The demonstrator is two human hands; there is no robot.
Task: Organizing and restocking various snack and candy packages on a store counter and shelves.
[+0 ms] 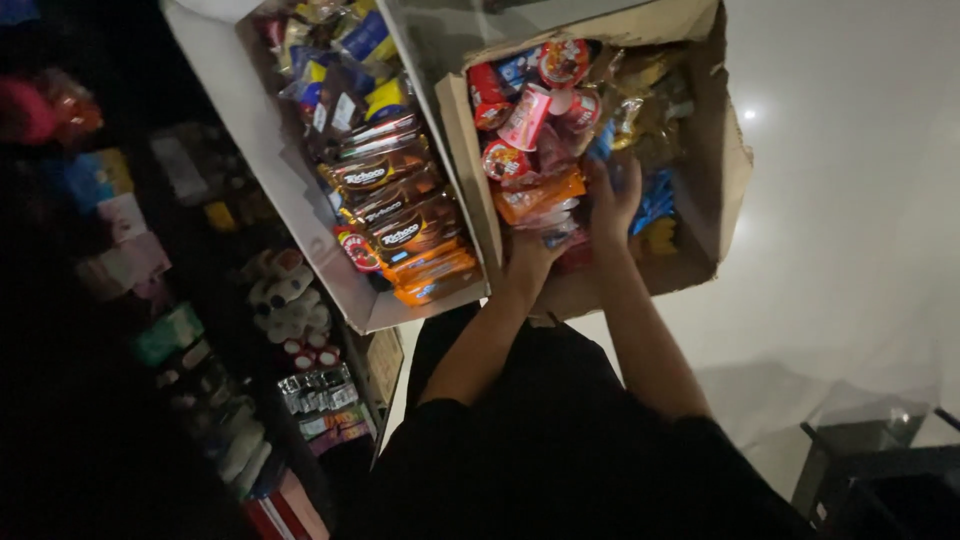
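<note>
Left fingers (540, 240) hidden among snack packets (535, 200)

From my remote seat I see a pale glossy floor (850, 220) on the right, catching one small bright glare of a lamp (749, 114). Dim shelves (150, 300) of goods fill the dark left side. A black table (880, 470) stands at lower right.

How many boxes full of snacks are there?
2. A white box is on the left, and a brown cardboard box is on the right, where both hands reach in. More may be hidden in the dark.
</note>
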